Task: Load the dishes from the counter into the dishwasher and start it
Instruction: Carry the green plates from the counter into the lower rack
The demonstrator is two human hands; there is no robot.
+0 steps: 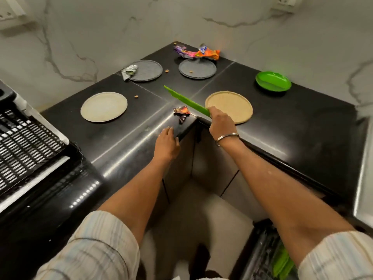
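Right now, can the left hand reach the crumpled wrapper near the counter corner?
Probably yes. The left hand rests open on the counter edge, the crumpled wrapper lies just beyond its fingertips, and nothing stands between them.

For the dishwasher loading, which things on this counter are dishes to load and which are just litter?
To load: green plate in the right hand (held edge-on); green bowl; tan plate; pale plate; two grey plates.

Lying about: colourful wrappers; silver wrapper; crumpled wrapper at the corner; crumbs.
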